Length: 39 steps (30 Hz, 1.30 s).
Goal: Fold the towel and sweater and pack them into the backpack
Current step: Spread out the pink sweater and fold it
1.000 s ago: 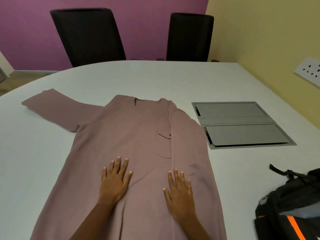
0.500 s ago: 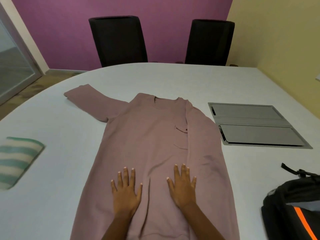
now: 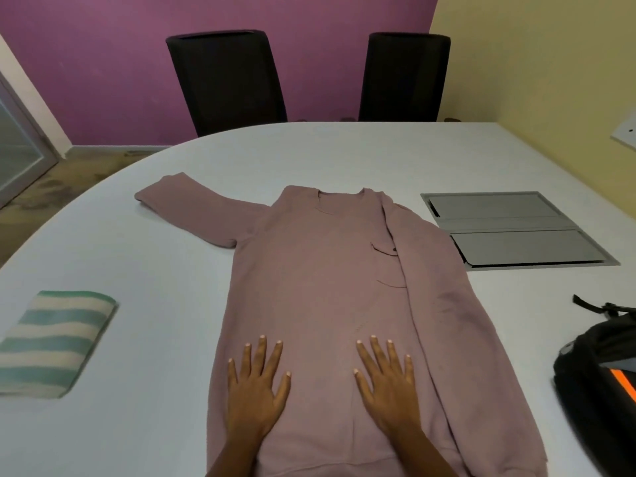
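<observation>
While the folded striped towel (image 3: 55,342) lies at left and the backpack (image 3: 599,380) at lower right, left hand (image 3: 256,390) and right hand (image 3: 389,387) press the sweater (image 3: 323,287) with straight, spread fingers (image 3: 261,352) on the counter (image 3: 155,270).

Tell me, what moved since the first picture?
Hardly anything. The head turned left, bringing the folded towel into view. The left hand and right hand stayed flat on the sweater, gripping nothing. Its sleeves and the backpack stayed put.
</observation>
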{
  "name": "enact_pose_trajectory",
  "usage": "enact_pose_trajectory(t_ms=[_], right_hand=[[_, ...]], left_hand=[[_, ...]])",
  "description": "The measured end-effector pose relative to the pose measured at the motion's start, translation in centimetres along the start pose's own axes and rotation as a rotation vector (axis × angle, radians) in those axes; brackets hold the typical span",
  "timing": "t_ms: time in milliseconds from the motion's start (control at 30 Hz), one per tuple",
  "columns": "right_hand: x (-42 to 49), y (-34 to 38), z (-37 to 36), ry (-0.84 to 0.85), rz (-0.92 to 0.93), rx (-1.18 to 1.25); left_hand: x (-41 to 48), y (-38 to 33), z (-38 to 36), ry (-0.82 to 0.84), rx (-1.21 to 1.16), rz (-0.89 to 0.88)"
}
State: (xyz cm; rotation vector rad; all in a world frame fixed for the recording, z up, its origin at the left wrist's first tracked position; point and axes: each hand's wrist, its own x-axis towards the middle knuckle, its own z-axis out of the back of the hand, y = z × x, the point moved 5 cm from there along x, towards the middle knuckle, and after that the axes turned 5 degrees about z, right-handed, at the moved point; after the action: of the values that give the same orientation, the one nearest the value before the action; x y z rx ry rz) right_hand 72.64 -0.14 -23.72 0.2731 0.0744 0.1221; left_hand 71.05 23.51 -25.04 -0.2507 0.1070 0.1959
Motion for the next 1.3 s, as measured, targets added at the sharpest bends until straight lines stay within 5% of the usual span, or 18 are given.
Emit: enact_pose_trajectory(t_ms=[533, 767, 867, 1300], right_hand=[[-4.1, 0.8, -0.8, -0.094, -0.229, 0.033], [-2.1, 3.4, -1.4, 0.016, -0.283, 0.066], [0.6, 6.8, -1.1, -0.078, -0.193, 0.163], [15.2, 18.5, -1.3, 0.062, 0.194, 0.113]], left_hand=[[0.9, 5.0, 2.3, -0.033, -0.01, 0.021], [1.7, 5.0, 2.3, 0.017, -0.05, 0.019], [3.2, 4.6, 3.7, -0.002, -0.218, 0.046], [16.4, 4.8, 7.4, -0.086, -1.002, 0.368]])
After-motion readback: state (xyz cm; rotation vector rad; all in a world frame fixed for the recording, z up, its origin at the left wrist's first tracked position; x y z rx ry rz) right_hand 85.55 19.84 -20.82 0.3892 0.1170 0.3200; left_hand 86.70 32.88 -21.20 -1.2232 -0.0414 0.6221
